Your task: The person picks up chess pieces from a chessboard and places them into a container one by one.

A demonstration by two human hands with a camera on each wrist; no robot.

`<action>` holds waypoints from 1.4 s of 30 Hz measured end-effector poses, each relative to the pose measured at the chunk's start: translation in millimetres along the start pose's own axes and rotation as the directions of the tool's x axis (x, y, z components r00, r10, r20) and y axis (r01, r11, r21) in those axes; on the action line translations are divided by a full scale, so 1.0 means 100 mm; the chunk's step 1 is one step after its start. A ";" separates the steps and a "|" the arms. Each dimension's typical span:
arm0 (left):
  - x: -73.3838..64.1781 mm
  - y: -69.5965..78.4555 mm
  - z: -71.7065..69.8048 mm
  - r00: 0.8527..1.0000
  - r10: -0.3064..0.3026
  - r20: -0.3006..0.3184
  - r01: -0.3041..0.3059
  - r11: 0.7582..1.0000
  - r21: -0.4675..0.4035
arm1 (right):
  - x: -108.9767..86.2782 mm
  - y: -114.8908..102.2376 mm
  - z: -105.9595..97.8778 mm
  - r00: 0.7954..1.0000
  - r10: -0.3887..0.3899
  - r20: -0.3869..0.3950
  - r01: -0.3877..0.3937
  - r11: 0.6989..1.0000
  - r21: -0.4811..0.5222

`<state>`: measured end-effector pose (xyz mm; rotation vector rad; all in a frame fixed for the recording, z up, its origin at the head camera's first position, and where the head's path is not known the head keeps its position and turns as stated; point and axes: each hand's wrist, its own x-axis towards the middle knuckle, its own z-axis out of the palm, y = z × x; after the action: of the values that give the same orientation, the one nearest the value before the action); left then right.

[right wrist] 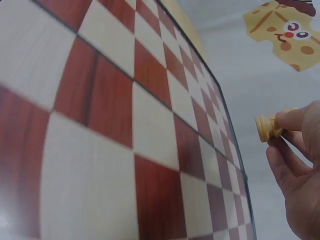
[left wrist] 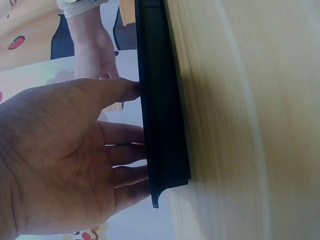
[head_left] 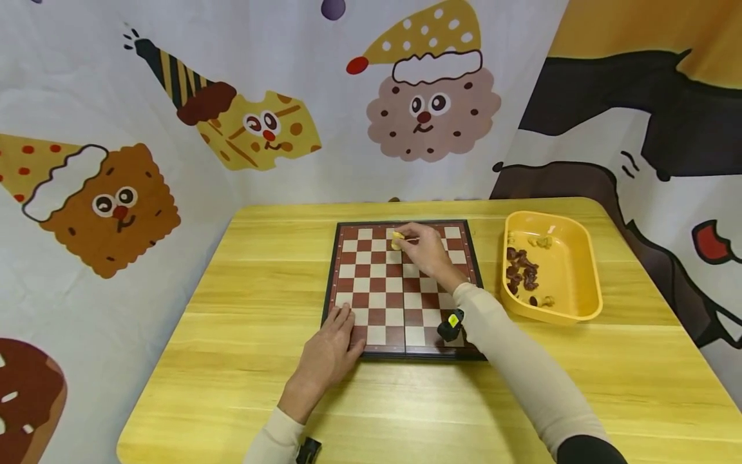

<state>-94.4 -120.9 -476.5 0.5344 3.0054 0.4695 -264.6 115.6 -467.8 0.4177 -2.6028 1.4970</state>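
Note:
A red-and-white checkered chessboard [head_left: 377, 283] lies flat on the table, dark-framed and with a seam down its middle. Over its far side, my right hand [head_left: 426, 251] pinches a pale yellow chess piece [head_left: 397, 240] between thumb and fingers. In the right wrist view the round base of this chess piece [right wrist: 264, 128] shows beyond the fingertips; which piece it is I cannot tell. My left hand [head_left: 327, 354] rests on the board's near left corner, its fingers extended. Seen from the left wrist, the fingertips and thumb of the left hand [left wrist: 65, 155] touch the board's black edge [left wrist: 162, 115].
To the right of the board stands a yellow plastic tray [head_left: 570, 270]. Several dark brown chess pieces [head_left: 529, 277] lie along its left side, with a few pale yellow ones [head_left: 543, 241] near them. The wooden table [head_left: 261, 277] meets a cartoon-printed curtain [head_left: 336, 167] at the back.

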 end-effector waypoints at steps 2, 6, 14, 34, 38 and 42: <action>-0.01 0.00 0.01 1.000 0.002 -0.004 -0.002 1.000 -0.003 | -0.03 0.02 -0.03 1.000 0.011 0.005 -0.010 1.000 -0.010; -0.01 -0.01 0.01 1.000 0.011 -0.010 -0.011 1.000 -0.002 | -0.07 0.06 -0.08 1.000 0.013 -0.004 -0.013 1.000 -0.013; 0.02 -0.01 0.01 1.000 0.004 0.002 -0.004 1.000 0.014 | -0.12 0.10 -0.21 0.998 0.024 -0.062 -0.027 0.999 -0.038; 0.01 -0.01 -0.02 1.000 -0.001 0.000 0.001 1.000 0.012 | -0.57 0.21 -0.89 0.970 0.014 -0.243 -0.033 0.997 -0.074; 0.02 -0.01 -0.01 1.000 0.002 0.001 -0.002 1.000 0.009 | -0.71 0.31 -1.14 0.956 0.013 -0.294 -0.048 0.992 -0.113; 0.01 -0.01 0.01 1.000 0.007 -0.004 -0.007 1.000 0.016 | -0.88 0.44 -1.43 0.946 0.035 -0.324 -0.094 0.981 -0.169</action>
<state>-95.5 -121.6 -477.8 0.5453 3.0151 0.4477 -198.8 275.9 -452.5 0.0626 -2.4814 1.2094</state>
